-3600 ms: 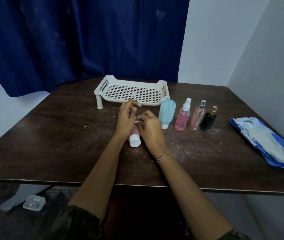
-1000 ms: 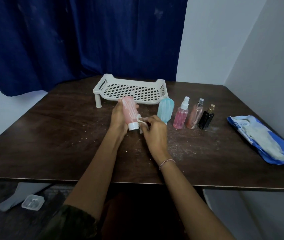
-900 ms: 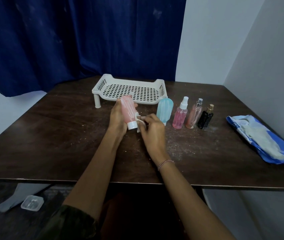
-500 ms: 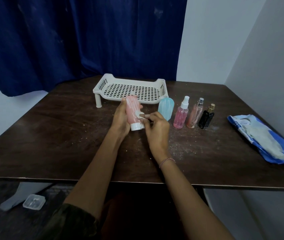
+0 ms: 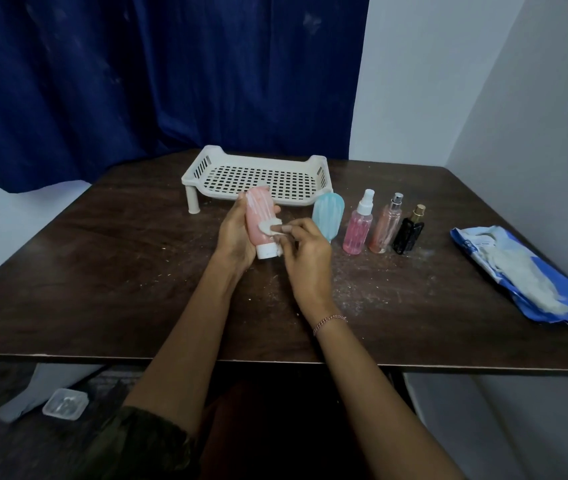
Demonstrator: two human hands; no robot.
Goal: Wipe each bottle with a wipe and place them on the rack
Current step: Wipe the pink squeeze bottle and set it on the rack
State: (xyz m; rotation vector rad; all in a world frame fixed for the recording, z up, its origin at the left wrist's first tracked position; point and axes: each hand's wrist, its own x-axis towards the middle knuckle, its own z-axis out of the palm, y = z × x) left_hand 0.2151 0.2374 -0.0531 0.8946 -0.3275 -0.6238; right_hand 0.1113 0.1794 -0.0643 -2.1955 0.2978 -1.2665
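Note:
My left hand (image 5: 234,237) grips a pink squeeze bottle (image 5: 259,220), held cap-down just in front of the white rack (image 5: 258,174). My right hand (image 5: 305,258) pinches a small white wipe (image 5: 270,227) against the bottle's front. To the right stand a blue squeeze bottle (image 5: 327,213), a pink spray bottle (image 5: 358,225), a clear peach spray bottle (image 5: 385,225) and a small black bottle (image 5: 409,232) in a row on the table. The rack holds nothing.
A blue wipe pack (image 5: 521,275) lies open at the table's right side near the wall. The dark wooden table (image 5: 102,271) is dusted with white specks. A dark blue curtain hangs behind. A small clear box (image 5: 65,403) lies on the floor, lower left.
The pink bottle went from lying low between both hands to held upright cap-down. The wipe moved from the cap up onto the bottle's body.

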